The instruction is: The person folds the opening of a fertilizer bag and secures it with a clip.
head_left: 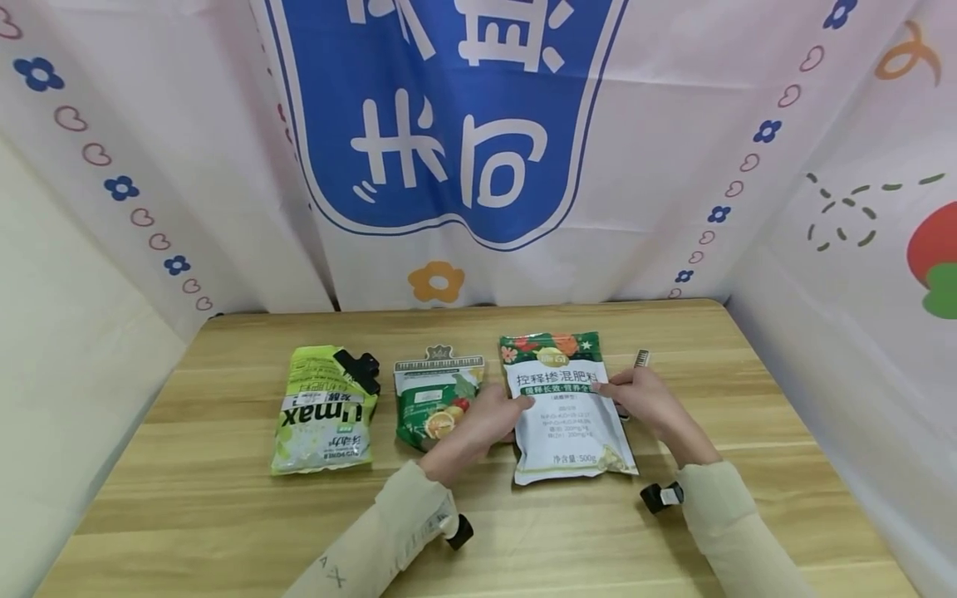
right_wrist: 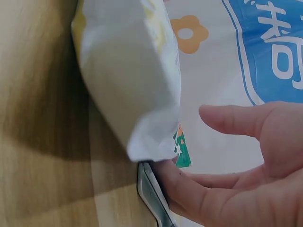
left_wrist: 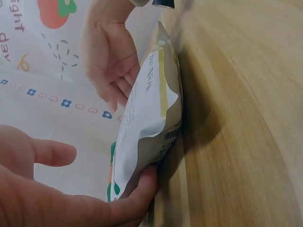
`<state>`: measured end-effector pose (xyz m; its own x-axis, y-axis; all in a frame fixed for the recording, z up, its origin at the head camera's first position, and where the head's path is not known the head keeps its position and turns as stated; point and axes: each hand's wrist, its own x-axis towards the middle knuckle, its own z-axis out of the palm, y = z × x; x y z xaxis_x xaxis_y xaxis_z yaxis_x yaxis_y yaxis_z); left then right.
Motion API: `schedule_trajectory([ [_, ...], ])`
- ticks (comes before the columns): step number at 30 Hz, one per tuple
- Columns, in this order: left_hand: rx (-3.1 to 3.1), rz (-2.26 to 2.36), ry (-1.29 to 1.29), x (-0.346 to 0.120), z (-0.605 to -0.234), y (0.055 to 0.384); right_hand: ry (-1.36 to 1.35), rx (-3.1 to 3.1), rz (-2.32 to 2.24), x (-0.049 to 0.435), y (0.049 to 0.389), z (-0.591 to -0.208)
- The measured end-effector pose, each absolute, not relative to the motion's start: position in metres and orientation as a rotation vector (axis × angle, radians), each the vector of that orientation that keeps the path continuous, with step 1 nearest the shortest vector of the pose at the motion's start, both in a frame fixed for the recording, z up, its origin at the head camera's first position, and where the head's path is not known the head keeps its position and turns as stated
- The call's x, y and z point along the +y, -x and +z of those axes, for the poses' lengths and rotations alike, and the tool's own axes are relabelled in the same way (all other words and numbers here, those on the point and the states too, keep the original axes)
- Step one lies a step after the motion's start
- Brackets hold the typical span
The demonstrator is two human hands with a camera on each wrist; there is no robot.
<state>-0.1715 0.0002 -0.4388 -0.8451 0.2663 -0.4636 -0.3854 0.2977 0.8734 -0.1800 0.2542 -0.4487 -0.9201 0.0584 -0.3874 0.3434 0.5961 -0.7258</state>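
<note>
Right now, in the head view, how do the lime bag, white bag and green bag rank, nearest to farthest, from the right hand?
1. White bag: touching the right hand, on its left.
2. Green bag: middle of the row.
3. Lime bag: far left.

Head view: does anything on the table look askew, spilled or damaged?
Yes: the black clip slants across a corner of the yellow-green bag, while the ruler-marked clip sits straight along the dark green bag's top. No spill shows, nor damage on the white bag.
</note>
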Motion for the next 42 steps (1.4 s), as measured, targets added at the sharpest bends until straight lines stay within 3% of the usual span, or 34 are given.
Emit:
schedule_trajectory([
  [42, 2.126, 1.502, -0.071, -0.009, -0.438, 0.163, -0.305, 2.48, -1.436, 0.24, 0.168, -0.44],
])
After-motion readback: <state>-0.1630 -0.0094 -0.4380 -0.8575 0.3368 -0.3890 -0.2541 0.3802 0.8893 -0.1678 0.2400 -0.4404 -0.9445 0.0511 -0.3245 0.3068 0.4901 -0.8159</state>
